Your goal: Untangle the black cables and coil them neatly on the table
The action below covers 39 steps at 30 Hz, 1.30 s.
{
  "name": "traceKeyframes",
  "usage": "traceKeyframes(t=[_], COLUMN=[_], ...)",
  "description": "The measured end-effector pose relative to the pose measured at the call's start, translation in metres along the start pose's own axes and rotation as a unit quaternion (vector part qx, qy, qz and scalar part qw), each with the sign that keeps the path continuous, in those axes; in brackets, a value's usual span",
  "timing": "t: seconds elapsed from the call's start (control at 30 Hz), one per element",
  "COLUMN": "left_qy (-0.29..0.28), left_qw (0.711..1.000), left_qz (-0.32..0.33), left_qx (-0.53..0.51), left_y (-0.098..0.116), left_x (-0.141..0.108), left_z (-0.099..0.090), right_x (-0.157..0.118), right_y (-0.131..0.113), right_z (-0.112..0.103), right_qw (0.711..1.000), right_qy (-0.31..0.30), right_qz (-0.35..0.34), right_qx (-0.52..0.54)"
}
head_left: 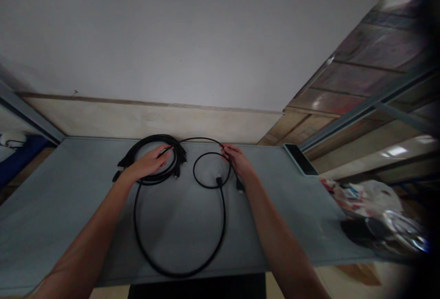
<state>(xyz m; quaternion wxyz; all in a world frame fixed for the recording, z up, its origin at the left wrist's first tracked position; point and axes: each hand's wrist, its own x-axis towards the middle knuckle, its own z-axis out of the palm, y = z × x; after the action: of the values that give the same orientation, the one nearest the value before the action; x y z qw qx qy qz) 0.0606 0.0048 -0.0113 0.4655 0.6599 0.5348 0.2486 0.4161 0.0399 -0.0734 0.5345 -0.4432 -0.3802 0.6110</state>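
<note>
Several black cables lie in a coiled bundle (151, 139) at the back left of the grey table (282, 193). Over this coil, my left hand (149, 163) is closed on a black cable. My right hand (237, 157) pinches the same thin cable near the table's back edge, and a black connector (239, 185) hangs or lies just below it. Between the hands rests a small cable loop (194, 170), with another connector (219, 181) at its right side. A thicker cable (178, 275) curves in a wide loop towards the front edge.
A dark flat device with a light rim (300, 159) lies at the back right corner. Blurred at the right edge are a black and shiny metal object (378, 230) and plastic bags (371, 196). A pale wall (172, 51) rises behind the table.
</note>
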Motion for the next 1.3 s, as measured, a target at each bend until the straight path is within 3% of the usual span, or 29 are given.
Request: traceKeyframes(t=[0.13,0.27,0.4,0.6,0.73,1.03,1.3], left_qy=[0.071,0.044,0.024,0.093,0.052,0.048,0.088], left_qw=[0.989,0.986,0.979,0.969,0.979,0.993,0.975], left_qz=[0.092,0.124,0.118,0.135,0.123,0.087,0.143], left_qx=[0.095,0.099,0.163,0.186,0.152,0.058,0.145], left_y=[-0.005,-0.005,0.000,0.009,0.009,0.014,0.014], left_x=[0.007,0.011,0.011,0.003,0.000,-0.001,0.000], left_z=[0.018,0.036,0.046,0.059,0.069,0.067,0.064], right_x=[0.000,-0.002,-0.004,-0.008,-0.007,-0.001,-0.019], right_y=[0.001,0.000,-0.001,-0.001,0.001,0.006,-0.003], right_z=[0.005,0.006,0.010,0.018,0.020,0.015,0.029], right_qw=[0.999,0.997,0.997,0.996,0.996,0.994,0.985], right_qy=[-0.023,-0.021,-0.024,-0.039,-0.018,-0.003,-0.124], right_qz=[-0.001,-0.027,-0.041,-0.052,-0.054,-0.084,-0.004], right_qx=[0.038,0.070,0.062,0.060,0.066,-0.073,-0.123])
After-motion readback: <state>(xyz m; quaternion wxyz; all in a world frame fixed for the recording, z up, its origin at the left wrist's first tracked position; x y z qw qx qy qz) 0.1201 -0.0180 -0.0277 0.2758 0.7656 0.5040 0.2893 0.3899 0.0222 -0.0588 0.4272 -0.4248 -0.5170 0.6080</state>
